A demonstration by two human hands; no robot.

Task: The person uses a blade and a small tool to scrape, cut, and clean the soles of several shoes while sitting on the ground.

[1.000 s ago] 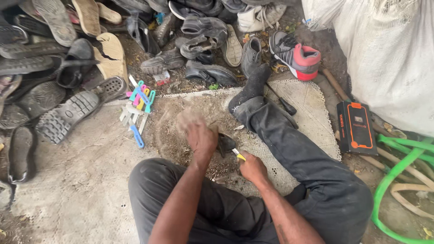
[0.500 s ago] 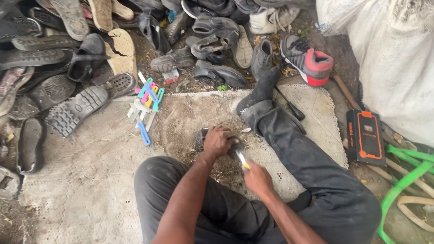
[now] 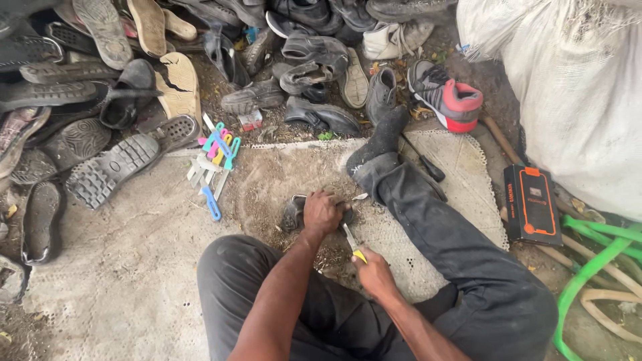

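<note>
I see the dark shoe (image 3: pixel 294 212) lying on the worn mat (image 3: pixel 461 167) on the ground, between my bent left knee and my stretched right leg (image 3: pixel 441 227). Its long axis runs roughly left to right across the view, with the rounded end showing toward the left; the other end is hidden under my left hand (image 3: pixel 323 212). That hand sits on top of the shoe, its grip closed down over it, fingers curled and pressing it to the mat.

My right hand (image 3: pixel 373 273) is just nearer to me and to the right, its grip wrapped tightly round the yellow handle of a small knife (image 3: pixel 352 241). The blade slants up and to the left, its tip at the shoe's edge beside my left hand; I cannot tell whether it has entered the material.

To the left of the shoe, a cluster of coloured plastic tools (image 3: pixel 214 157) lies on the concrete. A pile of old shoes and soles (image 3: pixel 134 100) fills the far side, and an orange-and-black box (image 3: pixel 533 204) lies to the right by a white sack (image 3: pixel 575 93).
</note>
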